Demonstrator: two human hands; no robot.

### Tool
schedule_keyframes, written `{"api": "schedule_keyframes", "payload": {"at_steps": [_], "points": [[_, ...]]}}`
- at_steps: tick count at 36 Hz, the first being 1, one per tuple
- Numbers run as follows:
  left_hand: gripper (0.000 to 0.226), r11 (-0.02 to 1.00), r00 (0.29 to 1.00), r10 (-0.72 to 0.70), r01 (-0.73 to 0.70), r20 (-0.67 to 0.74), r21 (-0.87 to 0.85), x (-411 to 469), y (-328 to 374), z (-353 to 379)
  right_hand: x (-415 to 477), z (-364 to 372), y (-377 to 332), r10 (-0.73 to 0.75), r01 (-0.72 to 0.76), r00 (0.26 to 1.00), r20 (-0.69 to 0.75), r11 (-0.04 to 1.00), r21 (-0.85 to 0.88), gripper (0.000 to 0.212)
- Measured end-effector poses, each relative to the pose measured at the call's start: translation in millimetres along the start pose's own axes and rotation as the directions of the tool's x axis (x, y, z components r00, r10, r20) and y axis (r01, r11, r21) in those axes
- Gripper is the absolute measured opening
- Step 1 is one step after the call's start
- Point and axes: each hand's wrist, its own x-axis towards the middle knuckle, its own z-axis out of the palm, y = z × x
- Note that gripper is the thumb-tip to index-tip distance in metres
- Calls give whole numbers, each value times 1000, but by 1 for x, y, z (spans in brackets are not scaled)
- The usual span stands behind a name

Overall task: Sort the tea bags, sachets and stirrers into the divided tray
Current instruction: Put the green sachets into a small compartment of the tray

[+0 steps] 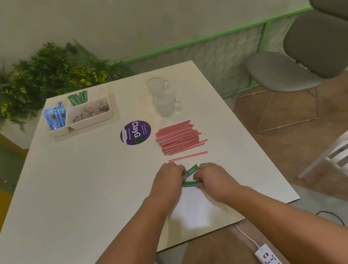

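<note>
Setting: cream table (68, 198) against a pale wall, leafy plants (38, 75) behind its far-left corner, grey chairs (303, 56) off to the right.
Left hand (167, 179): fingers curled onto one end of the green sachets (190, 176), gripping them.
Right hand (211, 176): closed on the opposite end of the same sachets, knuckles up, facing the left hand.
Green sachets: pinched between both hands, low over the tabletop; how many are held cannot be told.
Single stirrer (187, 156): just beyond the fingertips, lying alone.
Stirrer pile (180, 137): red-and-white, farther beyond the hands, past the single one.
Divided tray (79, 126): well beyond and left of the left hand; blue sachets (55, 117) in its left compartment, more green sachets at the back, tea bags (90, 113) in the large section.
Glass cups (165, 98): two, beyond the stirrer pile.
Purple sticker (135, 133): left of the pile.
Power strip (270, 259): on the floor below the right forearm.
</note>
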Motion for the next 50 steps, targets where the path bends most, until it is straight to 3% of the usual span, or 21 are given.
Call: {"api": "schedule_keyframes", "payload": {"at_steps": [6, 11, 17, 23, 26, 33, 38, 41, 50], "points": [[20, 996, 996, -87, 86, -20, -37, -3, 6, -7, 10, -7, -6, 112, -117, 990, 83, 992, 48, 11], [18, 982, 975, -174, 161, -139, -101, -2, -3, -27, 22, -20, -6, 124, -131, 988, 93, 989, 73, 9], [9, 876, 899, -359, 231, -251, -424, 3, -29, -70, 45, -51, -20, 98, -102, 995, 27, 961, 257, 21], [6, 781, 846, -463, 248, -265, -573, 19, -76, -107, 92, -77, -54, 63, -34, 996, -67, 929, 368, 11], [7, 782, 827, -471, 232, -306, -578, 27, -107, -126, 124, -85, -75, 74, -24, 993, -88, 882, 471, 20], [6, 801, 773, -493, 222, -400, -556, 53, -176, -169, 207, -102, -132, 86, 54, 973, -214, 818, 572, 12], [3, 779, 760, -519, 232, -391, -582, 85, -239, -200, 276, -105, -176, 140, 91, 949, -284, 738, 669, 13], [11, 780, 751, -534, 261, -388, -569, 108, -280, -214, 314, -108, -201, 148, 85, 949, -279, 731, 678, 10], [5, 748, 749, -559, 271, -355, -606, 180, -375, -230, 400, -106, -243, 202, 30, 945, -258, 731, 681, 15]]}}
